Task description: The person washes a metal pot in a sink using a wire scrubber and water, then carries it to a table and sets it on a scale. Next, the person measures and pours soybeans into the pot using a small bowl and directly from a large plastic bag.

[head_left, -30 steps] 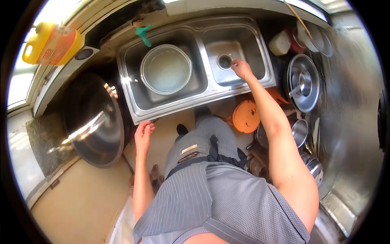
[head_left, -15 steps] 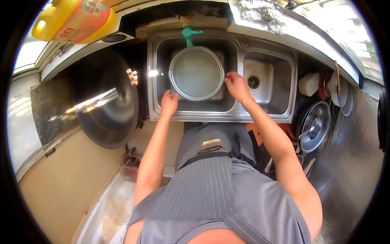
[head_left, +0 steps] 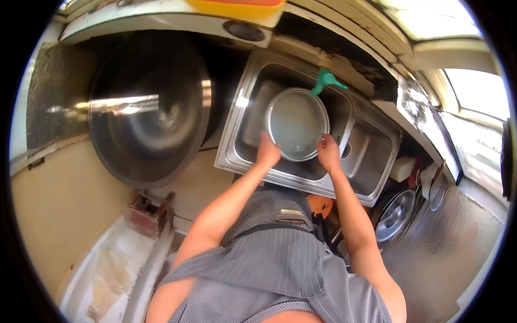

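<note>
A round metal basin point(head_left: 295, 158) of cloudy water stands in the left bowl of the steel sink point(head_left: 247, 126). My left hand point(head_left: 268, 151) is closed on the basin's near left rim, its fingers partly blurred. On the near right side, my right hand point(head_left: 328, 152) grips the rim with bent fingers. A green-handled tap point(head_left: 326, 81) reaches over the basin's far edge. The underside of the basin is hidden from view.
A large dark wok point(head_left: 186, 145) stands left of the sink. The sink's smaller right bowl point(head_left: 374, 153) has a drain. Metal lids point(head_left: 396, 215) lean at the right. A yellow container point(head_left: 231, 7) sits on the ledge above.
My view has turned towards the left, so the sink appears tilted and further right. Both hands have come in from beside the basin and taken hold of its rim.
</note>
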Demonstrator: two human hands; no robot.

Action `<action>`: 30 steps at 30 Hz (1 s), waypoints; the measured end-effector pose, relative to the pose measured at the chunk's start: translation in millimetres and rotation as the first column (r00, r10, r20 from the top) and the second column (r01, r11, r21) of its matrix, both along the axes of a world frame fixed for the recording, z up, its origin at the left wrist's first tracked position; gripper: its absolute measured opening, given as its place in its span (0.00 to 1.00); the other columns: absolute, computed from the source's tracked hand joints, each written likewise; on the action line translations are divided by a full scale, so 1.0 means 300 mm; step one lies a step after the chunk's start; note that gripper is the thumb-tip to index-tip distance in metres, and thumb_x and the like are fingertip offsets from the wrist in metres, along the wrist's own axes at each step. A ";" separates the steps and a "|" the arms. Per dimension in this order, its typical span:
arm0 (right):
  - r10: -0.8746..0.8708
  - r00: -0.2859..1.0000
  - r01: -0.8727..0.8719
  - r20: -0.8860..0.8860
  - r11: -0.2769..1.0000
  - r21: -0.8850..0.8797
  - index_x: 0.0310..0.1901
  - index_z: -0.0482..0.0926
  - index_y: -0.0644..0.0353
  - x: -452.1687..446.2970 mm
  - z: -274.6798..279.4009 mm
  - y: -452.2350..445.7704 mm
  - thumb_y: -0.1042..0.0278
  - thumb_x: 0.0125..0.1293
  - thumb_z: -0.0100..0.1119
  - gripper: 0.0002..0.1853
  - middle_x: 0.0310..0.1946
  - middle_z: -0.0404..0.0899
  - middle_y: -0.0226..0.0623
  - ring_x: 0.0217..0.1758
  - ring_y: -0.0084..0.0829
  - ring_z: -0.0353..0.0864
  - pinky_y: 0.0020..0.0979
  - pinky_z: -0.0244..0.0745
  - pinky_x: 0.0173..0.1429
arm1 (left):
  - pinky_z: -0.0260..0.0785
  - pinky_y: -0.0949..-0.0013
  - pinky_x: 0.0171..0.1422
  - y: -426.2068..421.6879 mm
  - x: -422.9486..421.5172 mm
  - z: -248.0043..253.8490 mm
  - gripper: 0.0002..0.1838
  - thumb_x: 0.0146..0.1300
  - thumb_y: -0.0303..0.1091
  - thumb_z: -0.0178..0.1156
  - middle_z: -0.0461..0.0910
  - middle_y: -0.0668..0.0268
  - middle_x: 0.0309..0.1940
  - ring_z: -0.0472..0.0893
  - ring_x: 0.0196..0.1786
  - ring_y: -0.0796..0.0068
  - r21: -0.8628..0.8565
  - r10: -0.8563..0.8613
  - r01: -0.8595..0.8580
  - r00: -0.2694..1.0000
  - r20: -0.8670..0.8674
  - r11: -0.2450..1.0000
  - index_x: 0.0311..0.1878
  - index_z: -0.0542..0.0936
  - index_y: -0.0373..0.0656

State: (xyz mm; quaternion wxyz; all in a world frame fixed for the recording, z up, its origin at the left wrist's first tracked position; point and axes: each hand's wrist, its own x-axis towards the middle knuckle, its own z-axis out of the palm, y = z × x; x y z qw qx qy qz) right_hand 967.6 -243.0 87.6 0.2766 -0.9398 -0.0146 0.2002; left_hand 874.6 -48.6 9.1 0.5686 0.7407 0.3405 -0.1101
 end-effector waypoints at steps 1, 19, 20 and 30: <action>0.008 1.000 -0.007 0.008 1.000 -0.017 0.52 0.75 0.69 0.009 0.014 0.021 0.67 0.59 0.60 0.21 0.37 0.81 0.52 0.42 0.49 0.80 0.42 0.75 0.49 | 0.78 0.61 0.30 -0.018 -0.011 0.020 0.20 0.60 0.21 0.56 0.77 0.44 0.39 0.84 0.31 0.55 -0.037 0.003 -0.005 0.999 -0.037 0.999 0.50 0.57 0.31; 0.277 0.438 0.082 0.855 0.935 -0.345 0.50 0.79 0.58 0.275 0.981 -0.048 0.76 0.58 0.60 0.16 0.42 0.78 0.46 0.43 0.45 0.78 0.40 0.74 0.48 | 0.81 0.64 0.26 0.155 0.062 0.028 0.20 0.56 0.16 0.50 0.76 0.48 0.43 0.83 0.38 0.57 -0.245 -0.048 0.021 0.993 -0.104 0.969 0.53 0.61 0.33; 0.265 0.439 0.086 0.858 0.939 -0.333 0.50 0.79 0.58 0.299 0.969 -0.058 0.76 0.58 0.60 0.16 0.42 0.78 0.46 0.43 0.45 0.78 0.40 0.74 0.48 | 0.83 0.64 0.28 0.161 0.050 0.016 0.20 0.56 0.15 0.50 0.76 0.49 0.44 0.83 0.37 0.58 -0.228 -0.049 0.028 0.995 -0.085 0.973 0.53 0.61 0.34; 0.169 0.488 -0.131 0.856 0.984 -0.119 0.41 0.82 0.58 0.227 0.987 0.023 0.82 0.51 0.63 0.14 0.36 0.79 0.41 0.41 0.42 0.79 0.37 0.75 0.44 | 0.83 0.62 0.29 0.155 0.066 0.090 0.23 0.58 0.19 0.52 0.72 0.52 0.51 0.82 0.44 0.55 -0.282 -0.039 0.004 0.992 -0.120 0.960 0.58 0.62 0.39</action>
